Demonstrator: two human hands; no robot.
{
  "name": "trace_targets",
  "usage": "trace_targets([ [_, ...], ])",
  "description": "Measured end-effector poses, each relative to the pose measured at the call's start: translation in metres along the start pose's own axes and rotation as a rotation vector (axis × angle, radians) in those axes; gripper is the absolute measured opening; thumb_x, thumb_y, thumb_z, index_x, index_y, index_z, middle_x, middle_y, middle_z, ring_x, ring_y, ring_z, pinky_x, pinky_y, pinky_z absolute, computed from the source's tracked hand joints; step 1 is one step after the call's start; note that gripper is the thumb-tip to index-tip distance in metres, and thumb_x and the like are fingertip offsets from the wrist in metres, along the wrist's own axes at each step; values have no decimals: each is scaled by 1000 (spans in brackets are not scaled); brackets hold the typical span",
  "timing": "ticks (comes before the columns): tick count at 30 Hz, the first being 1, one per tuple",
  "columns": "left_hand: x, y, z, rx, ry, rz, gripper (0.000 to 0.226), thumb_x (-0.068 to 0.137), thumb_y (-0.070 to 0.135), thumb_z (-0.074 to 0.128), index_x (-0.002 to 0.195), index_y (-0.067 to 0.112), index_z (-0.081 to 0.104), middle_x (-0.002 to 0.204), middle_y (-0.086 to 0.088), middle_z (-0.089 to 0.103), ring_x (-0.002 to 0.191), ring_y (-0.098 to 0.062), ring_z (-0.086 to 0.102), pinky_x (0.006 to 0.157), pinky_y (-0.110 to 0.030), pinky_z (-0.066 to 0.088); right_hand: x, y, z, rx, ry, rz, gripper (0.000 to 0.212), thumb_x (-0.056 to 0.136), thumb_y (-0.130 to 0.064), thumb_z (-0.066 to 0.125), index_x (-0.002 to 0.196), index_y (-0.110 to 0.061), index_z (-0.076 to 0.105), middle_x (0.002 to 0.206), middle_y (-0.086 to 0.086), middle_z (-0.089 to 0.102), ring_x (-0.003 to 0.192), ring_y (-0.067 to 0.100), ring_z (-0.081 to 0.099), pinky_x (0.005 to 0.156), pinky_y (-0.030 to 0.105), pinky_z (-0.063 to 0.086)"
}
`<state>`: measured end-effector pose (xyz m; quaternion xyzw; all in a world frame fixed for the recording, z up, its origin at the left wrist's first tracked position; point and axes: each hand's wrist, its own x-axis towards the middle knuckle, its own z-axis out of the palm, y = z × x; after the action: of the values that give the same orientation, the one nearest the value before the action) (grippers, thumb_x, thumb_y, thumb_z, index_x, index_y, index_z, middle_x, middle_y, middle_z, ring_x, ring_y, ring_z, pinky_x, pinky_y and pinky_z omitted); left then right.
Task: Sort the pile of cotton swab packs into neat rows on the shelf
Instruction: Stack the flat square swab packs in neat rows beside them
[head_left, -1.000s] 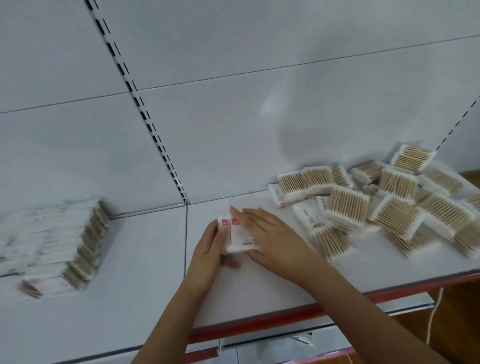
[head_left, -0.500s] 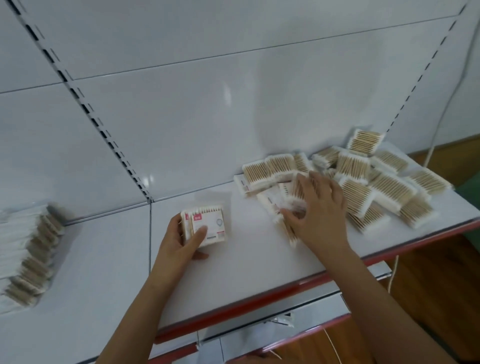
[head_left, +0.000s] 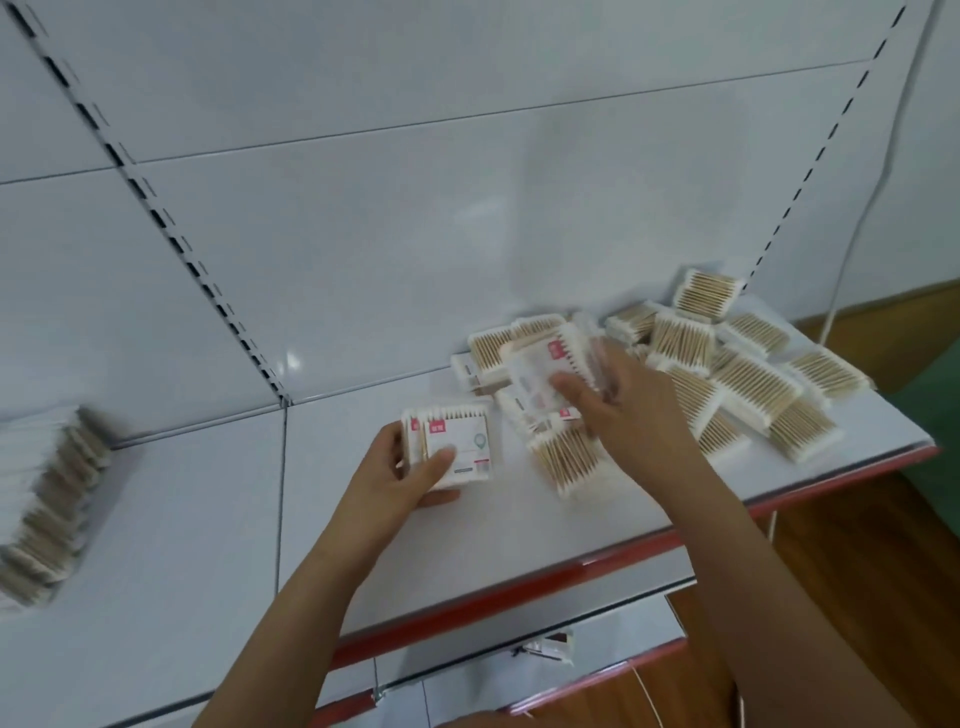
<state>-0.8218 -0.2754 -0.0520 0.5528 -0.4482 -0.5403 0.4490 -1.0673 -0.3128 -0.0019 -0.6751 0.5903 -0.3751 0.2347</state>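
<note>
A loose pile of cotton swab packs (head_left: 737, 374) lies on the right part of the white shelf (head_left: 218, 545). My left hand (head_left: 405, 478) grips a small upright stack of packs (head_left: 457, 447), label side facing me, standing on the shelf. My right hand (head_left: 623, 410) holds one blurred pack (head_left: 540, 374) lifted off the left edge of the pile, thumb on its label face. Sorted packs (head_left: 47, 519) stand in a neat row at the far left, blurred.
The shelf has a red front edge (head_left: 519, 597) and a slotted upright (head_left: 171, 234) on the back panel. A white cord (head_left: 857, 234) hangs at the right. A lower shelf (head_left: 519, 670) and wooden floor (head_left: 857, 571) show below.
My right hand went from the left-hand stack to the pile, picked up one pack and lifted it. The left hand kept gripping its stack. The view swung right.
</note>
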Motion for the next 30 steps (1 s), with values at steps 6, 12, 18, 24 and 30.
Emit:
trace_targets([
  [6,-6,7,-6,-25,16,-39,41,93,26,69,131,20,54,123,-2,68,103,-18,72,79,-35,62,-3,-27,25,205,-208,-10,19,88,-43,70,90,-30,56,62,-7,65,52,4,60,57,17,48],
  [12,-12,10,-19,-129,44,-98,29,98,14,61,126,19,56,116,-2,71,102,-17,72,75,-30,60,-2,-33,41,351,-407,3,21,97,-42,54,100,-31,71,76,-9,69,63,5,60,63,14,46],
  [18,-13,12,-29,-219,71,-169,27,105,24,48,127,15,59,118,-8,72,101,-22,72,72,-34,59,4,-37,47,358,-476,1,19,100,-37,54,99,-31,72,66,-10,63,58,4,53,60,13,44],
  [24,-20,17,-32,-96,-3,-106,55,85,52,60,131,23,51,115,1,73,102,-17,72,76,-33,60,9,-45,63,379,-402,30,17,86,-33,75,91,-19,67,81,-2,72,60,5,61,58,19,49],
  [30,-30,16,-47,27,95,-28,57,79,41,77,129,31,51,119,7,70,103,-10,71,85,-30,60,-1,-57,97,463,-341,104,29,84,-38,75,106,-26,61,104,-8,66,69,12,66,63,23,52],
])
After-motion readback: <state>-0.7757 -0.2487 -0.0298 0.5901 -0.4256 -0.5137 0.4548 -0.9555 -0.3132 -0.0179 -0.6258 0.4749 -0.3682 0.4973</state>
